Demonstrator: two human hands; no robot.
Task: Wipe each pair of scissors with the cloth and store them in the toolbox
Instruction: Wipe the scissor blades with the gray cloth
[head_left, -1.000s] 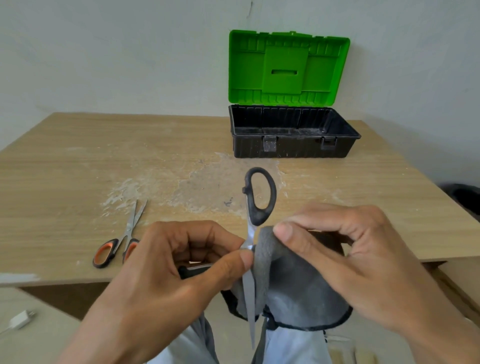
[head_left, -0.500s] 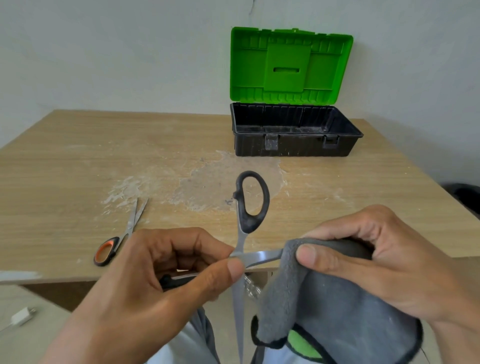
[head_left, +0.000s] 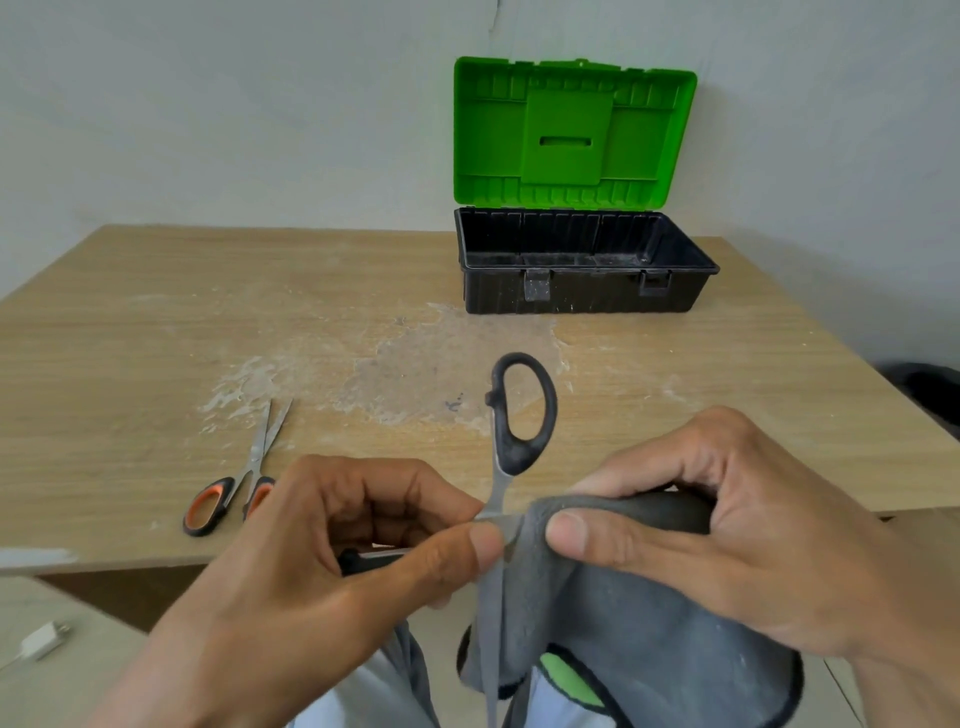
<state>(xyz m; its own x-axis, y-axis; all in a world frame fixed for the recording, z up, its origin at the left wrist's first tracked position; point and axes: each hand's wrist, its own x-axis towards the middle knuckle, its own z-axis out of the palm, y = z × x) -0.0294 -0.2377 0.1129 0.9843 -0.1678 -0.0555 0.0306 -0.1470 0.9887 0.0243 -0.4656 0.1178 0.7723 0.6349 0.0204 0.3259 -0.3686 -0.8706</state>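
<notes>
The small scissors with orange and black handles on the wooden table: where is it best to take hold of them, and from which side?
The small orange-and-black-handled steel scissors lie flat on the wooden table, loops nearest the front edge, slightly open blades pointing away. So grip the handle loops, probably from above on the near side.

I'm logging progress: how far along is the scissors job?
Done: nothing stored, the open toolbox looks empty. In hand: the left hand holds the black scissors open while the right hand pinches the cloth round one blade. Left: the orange scissors on the table, then storing both.
</notes>
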